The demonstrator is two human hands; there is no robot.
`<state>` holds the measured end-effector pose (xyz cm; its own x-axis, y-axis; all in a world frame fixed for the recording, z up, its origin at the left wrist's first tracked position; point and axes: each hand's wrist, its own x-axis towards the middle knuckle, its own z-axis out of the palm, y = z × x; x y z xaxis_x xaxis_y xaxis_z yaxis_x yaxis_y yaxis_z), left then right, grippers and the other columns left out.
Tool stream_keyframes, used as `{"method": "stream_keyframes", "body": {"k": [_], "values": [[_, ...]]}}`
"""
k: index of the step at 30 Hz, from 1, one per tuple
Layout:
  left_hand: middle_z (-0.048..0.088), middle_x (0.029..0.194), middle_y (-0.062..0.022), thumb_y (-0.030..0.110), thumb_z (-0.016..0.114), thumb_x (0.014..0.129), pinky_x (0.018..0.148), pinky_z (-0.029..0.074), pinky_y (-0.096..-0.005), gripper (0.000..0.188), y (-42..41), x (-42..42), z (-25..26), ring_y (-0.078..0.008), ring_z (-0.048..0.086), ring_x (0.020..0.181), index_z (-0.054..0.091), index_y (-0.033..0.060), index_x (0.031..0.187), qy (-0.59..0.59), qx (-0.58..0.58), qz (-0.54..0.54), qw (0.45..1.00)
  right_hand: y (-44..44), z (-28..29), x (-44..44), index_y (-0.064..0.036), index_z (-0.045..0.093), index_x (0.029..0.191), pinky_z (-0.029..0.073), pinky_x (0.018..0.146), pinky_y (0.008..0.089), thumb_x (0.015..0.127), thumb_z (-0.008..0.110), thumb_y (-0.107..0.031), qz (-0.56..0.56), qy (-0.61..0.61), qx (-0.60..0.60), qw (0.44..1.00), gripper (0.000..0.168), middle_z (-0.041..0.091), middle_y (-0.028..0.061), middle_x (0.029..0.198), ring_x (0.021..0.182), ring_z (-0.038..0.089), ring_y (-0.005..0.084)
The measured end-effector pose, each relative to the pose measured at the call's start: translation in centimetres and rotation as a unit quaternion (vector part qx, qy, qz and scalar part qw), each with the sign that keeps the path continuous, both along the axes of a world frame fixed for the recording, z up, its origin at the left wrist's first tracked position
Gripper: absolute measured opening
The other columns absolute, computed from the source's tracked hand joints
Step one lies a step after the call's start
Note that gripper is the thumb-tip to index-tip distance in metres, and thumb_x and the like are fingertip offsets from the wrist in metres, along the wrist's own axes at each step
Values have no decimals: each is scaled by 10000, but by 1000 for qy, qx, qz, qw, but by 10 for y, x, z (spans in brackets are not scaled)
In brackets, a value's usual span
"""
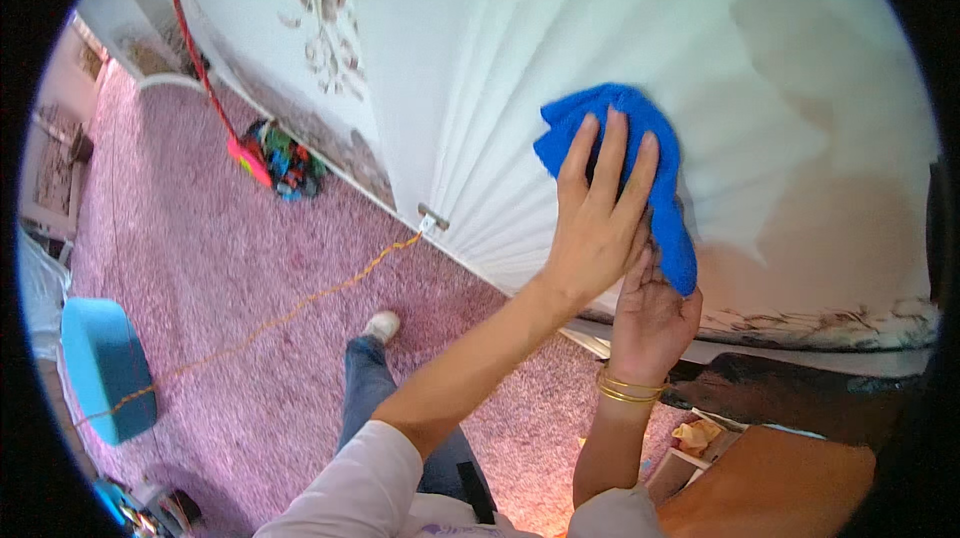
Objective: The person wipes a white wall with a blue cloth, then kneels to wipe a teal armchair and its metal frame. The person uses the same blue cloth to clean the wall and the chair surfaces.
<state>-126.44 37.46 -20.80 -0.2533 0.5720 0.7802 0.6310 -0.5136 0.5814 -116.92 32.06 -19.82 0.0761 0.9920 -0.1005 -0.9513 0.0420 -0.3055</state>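
Note:
A blue cloth lies bunched against a white wall with pale radiating lines and brownish plant patterns. My left hand presses on it from the front, its fingers spread over the fabric. Below, my right hand is turned palm towards me, with gold bangles at the wrist. The cloth's narrow lower end hangs over this palm and fingers. My left hand covers part of the right fingers, so their grip is hard to make out.
An orange twisted cord runs from a wall socket across the pink carpet. A light-blue tub stands at left. A red pole rises from a multicoloured mop-like head. Wooden furniture is at lower right.

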Motion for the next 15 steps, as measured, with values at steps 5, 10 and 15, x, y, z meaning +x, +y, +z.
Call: {"method": "stream_keyframes", "body": {"k": [5,10,15], "values": [[217,1335,-277,163,614,702,970,199,-535,611,19,11,101,-461,185,1225,384,19,1250,48,80,-48,994,0,79,-11,-5,284,1274,285,995,412,882,366,-288,-238,-327,190,895,490,374,176,1275,1170,380,288],[194,1314,-329,233,634,694,947,180,-597,655,26,-15,96,-513,152,1217,374,-3,1248,127,36,-20,991,16,91,-40,-3,320,1260,229,1007,425,913,337,-289,-349,-555,262,708,450,267,228,1343,1224,299,346],[210,1354,-254,276,538,805,965,205,-547,582,31,-26,111,-440,182,1246,322,79,1308,128,61,-50,989,20,105,-46,20,420,1228,219,989,421,916,333,-190,-336,-852,151,373,386,180,243,1381,1269,215,370]]}}
